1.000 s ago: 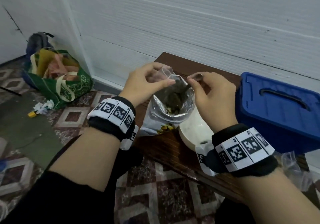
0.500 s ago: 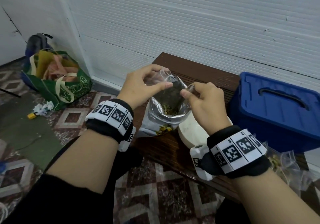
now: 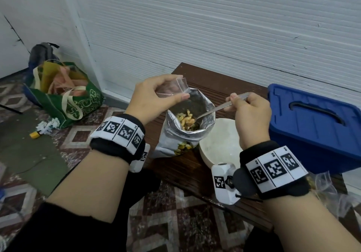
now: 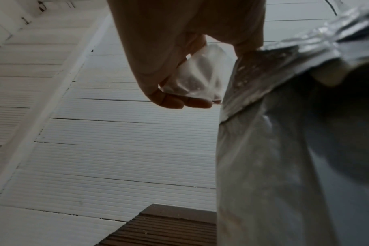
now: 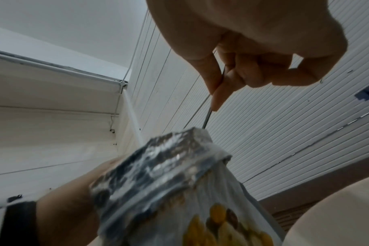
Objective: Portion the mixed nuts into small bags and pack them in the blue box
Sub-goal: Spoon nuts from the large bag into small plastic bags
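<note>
A foil-lined nut bag (image 3: 176, 140) (image 4: 284, 149) (image 5: 179, 191) stands open on the dark wooden bench (image 3: 175, 169), with mixed nuts (image 3: 185, 118) showing inside. My left hand (image 3: 156, 95) (image 4: 175, 83) pinches a small clear bag (image 3: 172, 87) (image 4: 200, 78) just above the nut bag's left rim. My right hand (image 3: 248, 111) (image 5: 253, 66) grips a metal spoon (image 3: 216, 108) (image 5: 209, 113) whose bowl is down among the nuts. The blue box (image 3: 316, 127), lid on, sits on the bench to the right.
A white bowl (image 3: 220, 142) stands between the nut bag and the blue box. Loose clear bags (image 3: 332, 189) lie at the bench's near right. On the tiled floor to the left are a green tote (image 3: 66, 97), a grey backpack (image 3: 42, 51) and crumpled paper (image 3: 47, 127).
My right hand drew back to the right, and the spoon it holds now dips into the nut bag. The left hand lifted the small clear bag slightly above the rim.
</note>
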`<state>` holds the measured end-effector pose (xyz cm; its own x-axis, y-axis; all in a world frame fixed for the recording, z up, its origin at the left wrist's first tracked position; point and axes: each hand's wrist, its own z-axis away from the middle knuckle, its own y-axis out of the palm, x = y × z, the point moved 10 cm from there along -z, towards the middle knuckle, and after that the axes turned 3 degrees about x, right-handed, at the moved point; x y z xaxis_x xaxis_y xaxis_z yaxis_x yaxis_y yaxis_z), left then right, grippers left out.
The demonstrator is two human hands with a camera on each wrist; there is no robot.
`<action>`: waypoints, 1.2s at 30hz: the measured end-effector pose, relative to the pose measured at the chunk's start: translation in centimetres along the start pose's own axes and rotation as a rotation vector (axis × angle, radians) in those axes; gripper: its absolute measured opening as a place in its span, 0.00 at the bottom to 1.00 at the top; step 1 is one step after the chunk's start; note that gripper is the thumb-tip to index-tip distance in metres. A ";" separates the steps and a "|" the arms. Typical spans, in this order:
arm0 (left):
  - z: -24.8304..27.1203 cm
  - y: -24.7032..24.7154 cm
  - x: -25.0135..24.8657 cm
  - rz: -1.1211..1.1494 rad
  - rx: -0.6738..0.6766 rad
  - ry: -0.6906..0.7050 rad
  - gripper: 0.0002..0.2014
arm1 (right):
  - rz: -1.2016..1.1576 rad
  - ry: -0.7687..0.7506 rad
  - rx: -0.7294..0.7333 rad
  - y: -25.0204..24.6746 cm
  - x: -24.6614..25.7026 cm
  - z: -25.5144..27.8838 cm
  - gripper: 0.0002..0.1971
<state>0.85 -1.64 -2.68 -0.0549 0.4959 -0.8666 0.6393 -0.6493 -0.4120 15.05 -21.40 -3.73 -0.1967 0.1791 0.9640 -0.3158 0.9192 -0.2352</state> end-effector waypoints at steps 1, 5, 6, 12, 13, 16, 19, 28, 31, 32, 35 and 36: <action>0.0 -0.3 -0.1 -0.015 -0.002 0.002 0.20 | -0.019 0.009 -0.020 -0.5 0.0 -0.2 0.11; 0.2 -0.8 -0.7 -0.060 0.046 0.013 0.21 | -0.075 0.022 -0.093 -2.3 0.4 -0.8 0.11; 0.2 -0.9 -1.0 -0.075 0.061 0.019 0.20 | -0.089 0.027 -0.108 -2.7 0.5 -0.9 0.11; 0.0 -0.1 -1.3 -0.255 0.251 0.034 0.29 | -0.142 0.058 -0.151 -4.0 0.8 -1.2 0.10; 0.0 0.1 -1.3 -0.287 0.267 0.036 0.30 | -0.150 0.058 -0.158 -4.1 0.9 -1.2 0.10; -0.2 0.4 -1.6 -0.355 0.269 0.055 0.29 | -0.165 0.045 -0.168 -4.5 1.4 -1.2 0.11; -0.2 0.9 -2.0 -0.450 0.290 0.090 0.32 | -0.159 0.056 -0.143 -4.0 1.3 -1.2 0.09; -0.4 3.1 -2.3 -0.513 0.359 0.134 0.40 | -0.160 0.031 -0.044 -1.7 0.7 -1.1 0.11; -0.4 3.5 -2.3 -0.520 0.347 0.160 0.37 | -0.163 0.029 -0.005 -0.9 0.7 -0.9 0.11; -0.5 3.5 -2.3 -0.526 0.338 0.164 0.36 | -0.168 0.027 0.006 -0.7 0.8 -0.8 0.11; -0.5 3.5 -2.6 -0.534 0.305 0.172 0.34 | -0.203 -0.014 0.037 -0.3 1.8 -0.3 0.09; -0.5 3.4 -2.6 -0.518 0.289 0.165 0.32 | -0.222 -0.044 0.049 -0.2 2.3 -0.1 0.08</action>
<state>3.55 -4.86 -1.67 -0.1684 0.8565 -0.4879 0.3265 -0.4186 -0.8475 14.75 -21.14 -1.42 -0.1569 -0.0422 0.9867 -0.4007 0.9159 -0.0246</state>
